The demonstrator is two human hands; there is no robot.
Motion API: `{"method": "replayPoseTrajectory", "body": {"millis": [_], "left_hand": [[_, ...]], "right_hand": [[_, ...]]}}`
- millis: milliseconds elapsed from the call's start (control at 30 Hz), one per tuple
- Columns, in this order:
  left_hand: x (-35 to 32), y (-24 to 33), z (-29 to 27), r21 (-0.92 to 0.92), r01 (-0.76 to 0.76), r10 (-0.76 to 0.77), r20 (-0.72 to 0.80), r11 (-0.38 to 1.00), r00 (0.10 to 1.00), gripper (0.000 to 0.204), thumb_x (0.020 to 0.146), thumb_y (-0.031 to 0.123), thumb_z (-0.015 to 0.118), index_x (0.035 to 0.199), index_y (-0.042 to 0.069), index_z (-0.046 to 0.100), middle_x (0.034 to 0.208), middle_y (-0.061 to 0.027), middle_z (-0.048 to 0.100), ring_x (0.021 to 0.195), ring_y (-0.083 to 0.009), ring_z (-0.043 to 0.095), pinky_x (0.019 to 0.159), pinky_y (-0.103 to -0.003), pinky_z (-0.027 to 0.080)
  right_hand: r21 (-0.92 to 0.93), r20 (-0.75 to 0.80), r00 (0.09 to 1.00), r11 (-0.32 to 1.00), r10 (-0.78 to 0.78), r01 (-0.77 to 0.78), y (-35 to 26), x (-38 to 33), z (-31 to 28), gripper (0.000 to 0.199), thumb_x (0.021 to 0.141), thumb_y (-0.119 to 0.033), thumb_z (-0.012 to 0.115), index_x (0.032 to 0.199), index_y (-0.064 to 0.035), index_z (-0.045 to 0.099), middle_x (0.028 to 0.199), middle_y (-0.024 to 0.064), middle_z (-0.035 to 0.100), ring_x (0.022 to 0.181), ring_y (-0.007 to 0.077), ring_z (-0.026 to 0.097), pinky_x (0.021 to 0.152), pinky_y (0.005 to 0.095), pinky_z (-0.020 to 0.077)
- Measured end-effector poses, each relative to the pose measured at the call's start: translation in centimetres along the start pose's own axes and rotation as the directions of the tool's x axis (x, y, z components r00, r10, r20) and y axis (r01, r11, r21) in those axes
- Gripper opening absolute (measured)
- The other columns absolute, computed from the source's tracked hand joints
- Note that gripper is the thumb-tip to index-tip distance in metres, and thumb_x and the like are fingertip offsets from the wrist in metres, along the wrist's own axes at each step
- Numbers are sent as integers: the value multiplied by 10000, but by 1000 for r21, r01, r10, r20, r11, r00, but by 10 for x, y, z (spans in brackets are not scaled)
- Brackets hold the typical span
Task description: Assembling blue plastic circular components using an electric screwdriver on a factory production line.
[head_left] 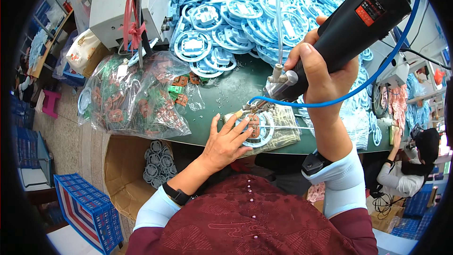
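My right hand (326,75) is wrapped round a black powered screwdriver (356,21), tilted with its nose down toward the left. A blue hose (347,98) and a clear tube (279,19) run to the tool. Its metal tip is at the far end of a small brown circuit board (254,126), which lies over a light blue plastic ring (268,138). My left hand (224,146) lies with fingers spread, its fingertips at the left side of the board and ring. Whether the tip touches a screw is too small to see.
Behind lies a large heap of light blue ring parts (245,9). Loose screws (218,98) and a clear bag of circuit boards (137,94) are at left, near a grey-white machine (125,9). Below stands a cardboard box (123,174). Another person (408,165) sits at far right.
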State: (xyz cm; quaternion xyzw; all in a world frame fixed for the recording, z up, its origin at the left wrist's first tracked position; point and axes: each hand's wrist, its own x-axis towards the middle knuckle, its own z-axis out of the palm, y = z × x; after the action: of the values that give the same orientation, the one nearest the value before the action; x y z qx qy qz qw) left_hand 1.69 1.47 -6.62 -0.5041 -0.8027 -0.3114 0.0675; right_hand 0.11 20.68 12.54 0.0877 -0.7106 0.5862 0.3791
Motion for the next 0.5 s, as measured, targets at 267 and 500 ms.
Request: {"method": "replayPoseTrajectory", "body": {"millis": [267, 500], "left_hand": [[1, 0, 2, 4, -61, 61, -12, 998, 998, 581, 713, 275, 791, 1219, 65, 597, 1365, -79, 523, 1329, -303, 432, 1059, -598, 271], [1, 3, 2, 37, -46, 46, 11, 998, 999, 558, 752, 271, 760, 1239, 60, 588, 1325, -86, 548, 1343, -278, 416, 1083, -557, 263]], "right_hand": [[41, -72, 997, 999, 4, -1, 9, -11, -2, 412, 824, 14, 577, 1211, 52, 441, 804, 102, 551, 605, 171, 583, 585, 303, 497], [80, -62, 998, 996, -29, 34, -43, 2, -13, 452, 836, -25, 562, 1253, 90, 431, 814, 98, 540, 615, 179, 597, 564, 306, 506]]}}
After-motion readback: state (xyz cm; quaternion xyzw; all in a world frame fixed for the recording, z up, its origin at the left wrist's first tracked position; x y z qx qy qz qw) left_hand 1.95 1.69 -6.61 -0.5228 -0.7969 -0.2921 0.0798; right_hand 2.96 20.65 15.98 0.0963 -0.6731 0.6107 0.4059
